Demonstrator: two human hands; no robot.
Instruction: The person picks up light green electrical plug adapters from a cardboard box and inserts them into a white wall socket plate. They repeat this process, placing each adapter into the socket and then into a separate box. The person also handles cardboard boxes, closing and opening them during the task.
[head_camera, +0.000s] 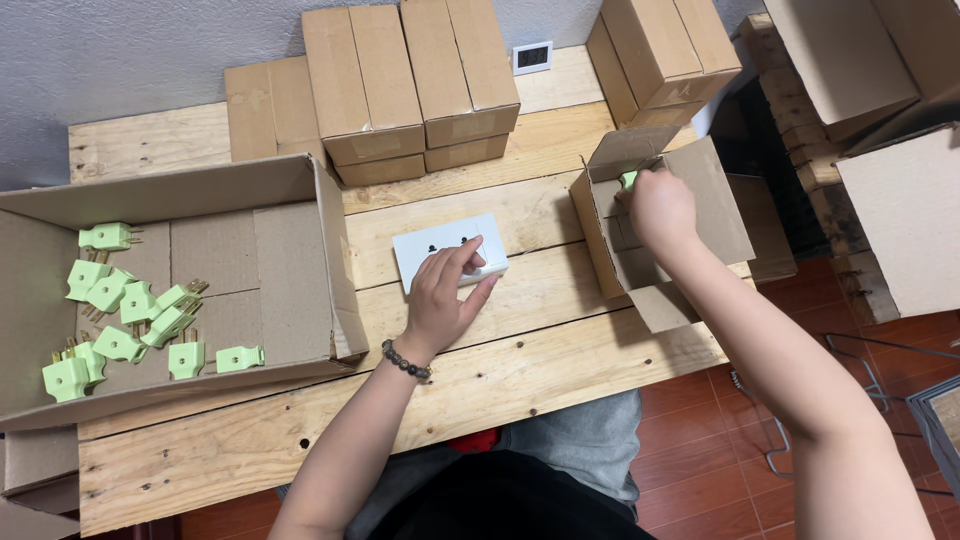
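My left hand (447, 292) rests on a white wall socket plate (430, 248) lying flat in the middle of the wooden table (520, 350), fingers curled over its right end. My right hand (660, 208) reaches into a small open cardboard box (720, 195) at the table's right edge and holds a light green plug adapter (628, 179) just inside the box's opening. A bead bracelet (405, 360) is on my left wrist.
A large shallow cardboard box (290, 250) on the left holds several green plug adapters (130, 310) with brass pins. Closed cardboard boxes (410, 80) are stacked along the table's far side, with more boxes (900, 210) at right. A small digital clock (532, 57) stands by the wall.
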